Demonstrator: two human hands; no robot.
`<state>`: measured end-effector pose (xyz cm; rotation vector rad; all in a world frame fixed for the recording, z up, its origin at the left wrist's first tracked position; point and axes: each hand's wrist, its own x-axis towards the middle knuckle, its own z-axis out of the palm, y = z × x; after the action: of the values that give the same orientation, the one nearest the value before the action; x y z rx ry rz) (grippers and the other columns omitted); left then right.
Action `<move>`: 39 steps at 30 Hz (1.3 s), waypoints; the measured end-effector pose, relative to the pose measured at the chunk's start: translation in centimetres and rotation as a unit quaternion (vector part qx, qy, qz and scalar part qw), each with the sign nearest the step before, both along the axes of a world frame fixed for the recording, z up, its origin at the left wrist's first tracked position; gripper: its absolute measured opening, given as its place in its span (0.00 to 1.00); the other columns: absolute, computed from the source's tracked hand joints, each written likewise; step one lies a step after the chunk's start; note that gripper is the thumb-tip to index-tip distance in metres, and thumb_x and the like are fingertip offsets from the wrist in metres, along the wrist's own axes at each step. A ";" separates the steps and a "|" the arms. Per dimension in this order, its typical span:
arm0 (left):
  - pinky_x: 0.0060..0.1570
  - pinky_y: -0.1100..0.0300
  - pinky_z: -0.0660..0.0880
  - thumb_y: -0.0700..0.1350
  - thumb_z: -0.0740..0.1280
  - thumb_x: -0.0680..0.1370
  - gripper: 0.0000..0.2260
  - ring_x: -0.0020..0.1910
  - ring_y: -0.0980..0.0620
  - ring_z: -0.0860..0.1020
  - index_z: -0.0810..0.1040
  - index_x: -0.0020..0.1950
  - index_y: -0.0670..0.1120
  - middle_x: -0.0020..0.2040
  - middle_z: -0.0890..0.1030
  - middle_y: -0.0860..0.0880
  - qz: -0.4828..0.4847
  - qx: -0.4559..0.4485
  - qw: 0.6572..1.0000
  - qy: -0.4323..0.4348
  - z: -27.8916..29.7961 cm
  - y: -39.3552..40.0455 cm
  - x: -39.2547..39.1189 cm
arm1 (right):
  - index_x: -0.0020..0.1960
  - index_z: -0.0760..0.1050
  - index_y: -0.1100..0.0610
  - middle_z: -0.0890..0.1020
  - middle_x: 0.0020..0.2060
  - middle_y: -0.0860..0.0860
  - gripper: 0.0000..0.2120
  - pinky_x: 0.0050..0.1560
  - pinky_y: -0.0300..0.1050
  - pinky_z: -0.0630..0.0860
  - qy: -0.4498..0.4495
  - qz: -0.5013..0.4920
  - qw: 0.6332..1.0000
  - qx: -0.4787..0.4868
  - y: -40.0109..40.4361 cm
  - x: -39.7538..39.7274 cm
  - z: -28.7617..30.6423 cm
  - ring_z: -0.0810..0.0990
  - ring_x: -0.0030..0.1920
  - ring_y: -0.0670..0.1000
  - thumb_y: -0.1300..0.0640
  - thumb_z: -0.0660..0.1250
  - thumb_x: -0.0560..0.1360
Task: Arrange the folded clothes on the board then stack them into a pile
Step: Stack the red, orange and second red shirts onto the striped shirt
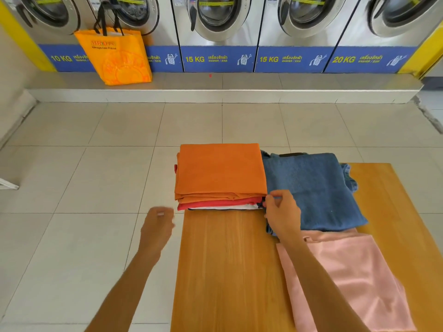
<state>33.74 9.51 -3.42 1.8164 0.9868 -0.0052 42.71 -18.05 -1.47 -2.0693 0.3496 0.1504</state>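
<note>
A tiled laundromat floor is shown, with a row of front-loading washing machines along the far wall and an orange shopping bag set on the step before them. In the foreground a wooden board is laid, on which the folded clothes are distributed. At the board's far left corner a pile is already formed: an orange garment is seen on top, with a red layer and white and dark edges visible beneath. Just beside it, to the right, a folded blue denim piece is laid singly, and nearer the viewer a folded pink garment is laid, its far edge touching the denim. The right hand is placed at the pile's near right corner, fingers curled loosely; whether cloth is pinched cannot be told. The left hand is held over the floor left of the board, half closed and empty, slightly blurred. The task is judged partly complete: the denim and pink pieces remain to be added to the pile.
</note>
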 end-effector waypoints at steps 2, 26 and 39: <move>0.50 0.47 0.81 0.47 0.64 0.81 0.06 0.47 0.46 0.83 0.77 0.54 0.47 0.51 0.82 0.44 0.001 -0.048 0.999 0.007 0.1 -1.3 -5.6 | 0.53 0.74 0.51 0.84 0.41 0.48 0.04 0.41 0.51 0.81 0.014 0.002 1.000 0.005 -1.0 -3.4 -0.1 0.83 0.40 0.51 0.54 0.63 0.80; 0.47 0.57 0.76 0.70 0.63 0.72 0.33 0.50 0.49 0.80 0.69 0.66 0.47 0.53 0.79 0.51 -0.168 0.032 0.971 0.167 0.3 -11.3 -33.2 | 0.73 0.62 0.42 0.79 0.56 0.48 0.28 0.53 0.46 0.74 0.179 0.209 0.955 -0.113 -6.5 -33.4 -1.2 0.80 0.56 0.54 0.38 0.65 0.76; 0.55 0.54 0.75 0.65 0.62 0.76 0.27 0.55 0.48 0.79 0.73 0.69 0.50 0.55 0.79 0.54 -0.175 0.000 0.981 0.087 1.9 -11.8 -29.0 | 0.75 0.64 0.45 0.75 0.68 0.51 0.24 0.63 0.50 0.72 0.080 0.163 0.979 -0.088 -4.0 -34.4 -2.0 0.75 0.65 0.55 0.46 0.63 0.80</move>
<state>4.75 -2.26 -1.56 1.9935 0.7731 -0.3856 8.28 -22.07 -3.42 -2.2856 0.1197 0.5011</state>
